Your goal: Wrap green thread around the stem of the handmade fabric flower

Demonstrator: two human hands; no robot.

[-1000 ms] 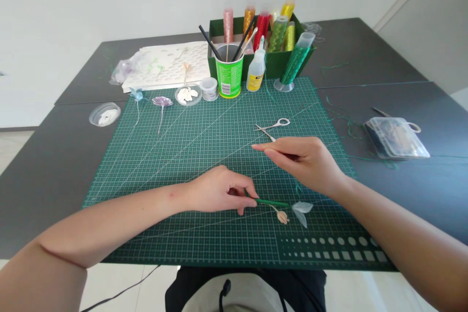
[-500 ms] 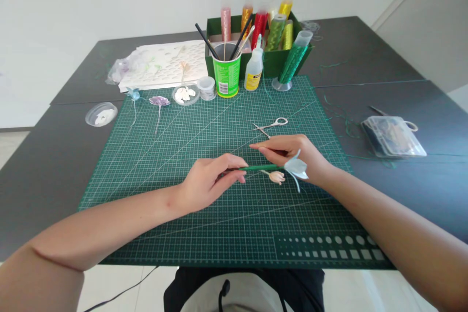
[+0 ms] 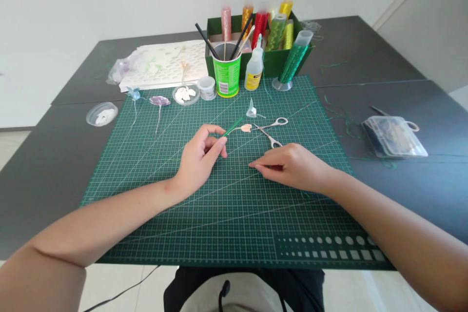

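You swing the green stem (image 3: 232,126) from lying across toward your right hand to slanting up and away, so the pale blue petals (image 3: 252,109) now stand beyond your left hand (image 3: 203,153), on its far right side. The peach bud (image 3: 246,127) sits just nearer than the petals, to the right of your left fingertips. With this turn, both heads lie apart from your right hand (image 3: 288,165) instead of close against it. Your left thumb and fingers pinch the stem near its lower end; your right hand is narrow, thumb and forefinger close together, and you cannot tell whether a thread runs between them.

The scissors (image 3: 268,126) rest with their blades crossed just beyond your right hand, one handle near its knuckles and the tips close to the bud, so they are the nearest thing in the way. Well beyond both hands stand the green cup (image 3: 227,78), the glue bottle (image 3: 254,70) and the green spool (image 3: 294,61); far to the right of your right hand lies a clear plastic case (image 3: 397,134)
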